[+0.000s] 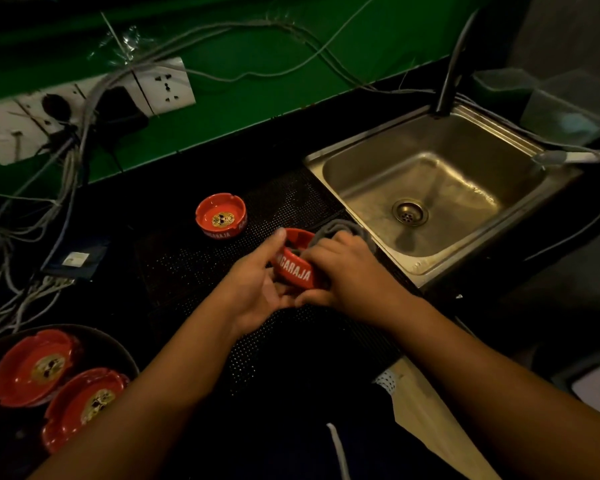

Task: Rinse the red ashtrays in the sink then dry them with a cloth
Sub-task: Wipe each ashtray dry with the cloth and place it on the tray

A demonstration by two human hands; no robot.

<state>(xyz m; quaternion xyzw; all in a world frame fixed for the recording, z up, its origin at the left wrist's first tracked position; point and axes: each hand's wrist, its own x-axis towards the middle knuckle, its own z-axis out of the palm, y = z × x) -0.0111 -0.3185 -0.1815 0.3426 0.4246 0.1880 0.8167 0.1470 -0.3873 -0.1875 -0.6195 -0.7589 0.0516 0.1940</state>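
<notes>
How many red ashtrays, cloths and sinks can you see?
red ashtrays: 4
cloth: 1
sink: 1
Total: 6

green wall | white sockets, tangled cables | black counter | dim light
</notes>
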